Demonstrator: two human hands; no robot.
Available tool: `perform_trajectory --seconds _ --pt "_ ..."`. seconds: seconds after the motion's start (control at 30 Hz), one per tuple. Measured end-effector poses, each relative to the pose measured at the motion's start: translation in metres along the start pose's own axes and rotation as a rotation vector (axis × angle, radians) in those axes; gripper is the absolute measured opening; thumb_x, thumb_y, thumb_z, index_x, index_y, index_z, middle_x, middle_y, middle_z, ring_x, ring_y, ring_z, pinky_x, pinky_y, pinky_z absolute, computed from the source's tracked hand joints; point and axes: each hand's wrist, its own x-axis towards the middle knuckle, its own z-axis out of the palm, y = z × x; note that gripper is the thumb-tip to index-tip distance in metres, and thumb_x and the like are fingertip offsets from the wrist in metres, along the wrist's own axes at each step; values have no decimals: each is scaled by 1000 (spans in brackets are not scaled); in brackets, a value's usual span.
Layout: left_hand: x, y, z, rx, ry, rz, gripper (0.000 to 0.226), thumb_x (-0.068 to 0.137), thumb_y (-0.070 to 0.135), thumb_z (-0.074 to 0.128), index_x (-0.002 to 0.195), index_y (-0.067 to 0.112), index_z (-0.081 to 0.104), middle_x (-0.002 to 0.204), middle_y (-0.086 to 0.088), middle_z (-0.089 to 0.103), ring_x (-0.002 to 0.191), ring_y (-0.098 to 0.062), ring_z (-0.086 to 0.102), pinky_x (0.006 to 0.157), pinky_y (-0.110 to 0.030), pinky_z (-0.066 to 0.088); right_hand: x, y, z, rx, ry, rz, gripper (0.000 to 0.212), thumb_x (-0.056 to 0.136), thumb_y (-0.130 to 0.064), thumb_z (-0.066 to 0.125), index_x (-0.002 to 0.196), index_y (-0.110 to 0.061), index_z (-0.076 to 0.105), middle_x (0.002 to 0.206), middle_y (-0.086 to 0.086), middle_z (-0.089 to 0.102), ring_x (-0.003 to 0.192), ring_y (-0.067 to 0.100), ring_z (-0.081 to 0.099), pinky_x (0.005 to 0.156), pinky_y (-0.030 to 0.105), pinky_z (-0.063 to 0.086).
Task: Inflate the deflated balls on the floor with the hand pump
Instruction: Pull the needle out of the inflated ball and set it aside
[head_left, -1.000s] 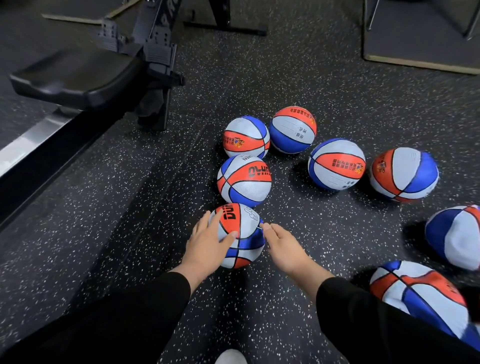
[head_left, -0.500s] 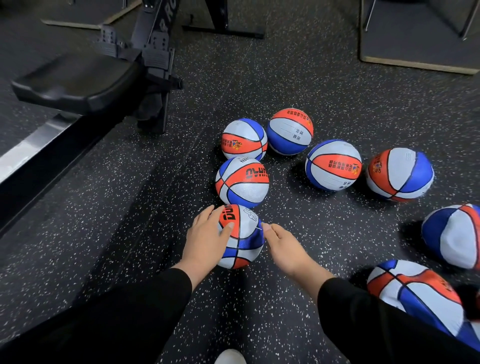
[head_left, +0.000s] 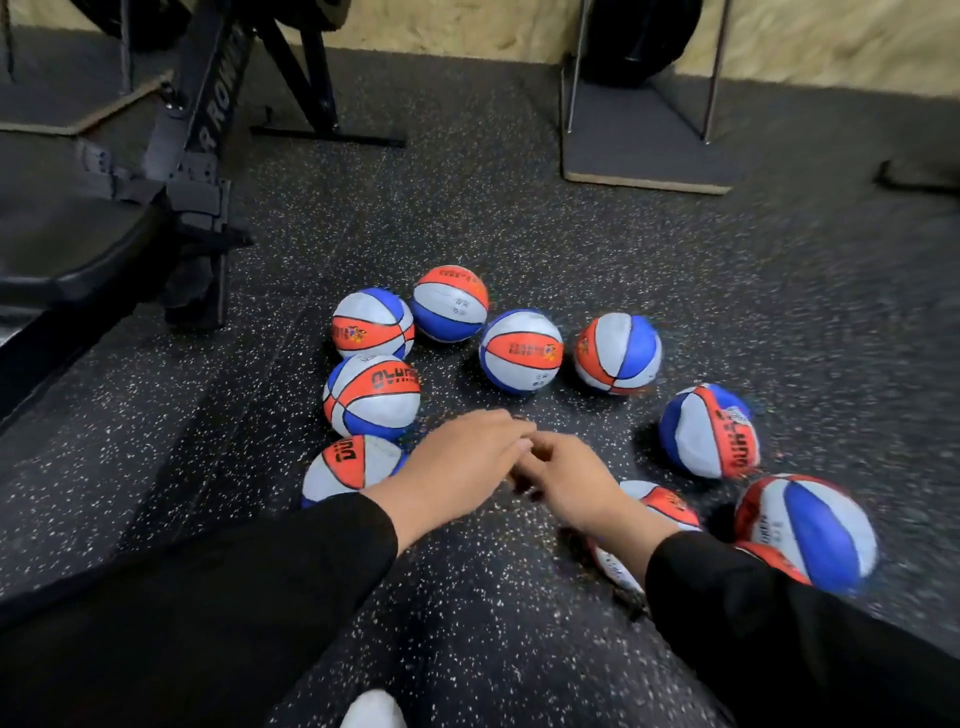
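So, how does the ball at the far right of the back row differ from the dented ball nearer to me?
The far right ball looks round and full; the dented ball has a caved, flattened side. The first shows no clear lettering; the second shows black letters on its orange panel. Both are orange, white and blue, on the floor.

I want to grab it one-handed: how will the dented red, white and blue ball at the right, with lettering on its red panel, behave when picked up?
The dented red, white and blue ball will probably feel soft: its panels look sunken. It likely sits rather than rolls, and seems light, so fingers may sink in.
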Motion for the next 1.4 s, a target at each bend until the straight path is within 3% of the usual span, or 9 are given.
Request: perform_trajectory --seconds 0.23,0.37,0.53,0.73,0.8,0.93,1.07,1.23,1.4 --pt "19 129 -8 -130 159 50 29 110 27 47 105 13 72 100 -6 69 95 -25 62 81 -41 43 -84 -6 -114 23 265 -29 30 95 -30 68 72 -11 70 66 2 72 61 16 64 70 42 57" --pt "26 179 3 -223 192 2 35 110 31 46 93 7 65 88 -11 70 86 -33 61 79 -48 44 -128 -7 -161 113 392 -40 24 91 -26 75 72 -13 72 62 0 69 51 7 50 50 18 39" --pt "33 210 32 -464 201 -60 33 110 28 46 92 5 63 81 -14 66 81 -36 62 79 -54 50 -147 9 -184 378 369 -66 12 95 -8 67 89 -1 76 83 11 76 74 16 63 80 36 53" --pt "57 217 68 -691 202 -190 27 110 24 45 90 17 61 89 -8 71 78 -16 65 70 -30 48 -139 43 -207 322 454 5 14 95 -14 66 84 -14 75 76 3 76 70 18 62 69 36 50" --pt "68 197 94 -580 123 -297 16 107 33 54 112 21 61 108 -5 70 98 -21 66 81 -33 47 -135 58 -214 352 478 54 16 96 -13 65 82 -13 74 73 2 74 67 17 61 64 32 50" --pt "76 149 152 -115 -187 -315 71 94 42 72 153 22 38 139 -9 53 128 -32 55 105 -44 46 -124 93 -215 363 479 150 20 96 -8 63 78 -8 71 74 10 71 68 19 61 66 34 51" --pt "84 130 197 156 -321 -271 88 90 46 75 159 22 25 148 -10 41 136 -37 45 106 -53 47 -110 128 -205 309 453 256 27 95 -10 64 69 -12 68 78 20 73 67 22 59 70 39 51" --pt "106 119 225 203 -395 -339 97 93 46 74 164 22 12 160 -9 32 145 -35 38 109 -54 45 -87 156 -196 308 458 329 30 96 -14 65 66 -14 68 84 24 74 67 24 57 68 40 50" --pt "114 105 243 340 -438 -333 67 97 45 69 149 19 36 146 -9 46 131 -34 52 99 -49 51 -63 166 -190 350 418 348 26 97 -15 65 71 -11 68 65 6 70 69 22 61 81 49 59"
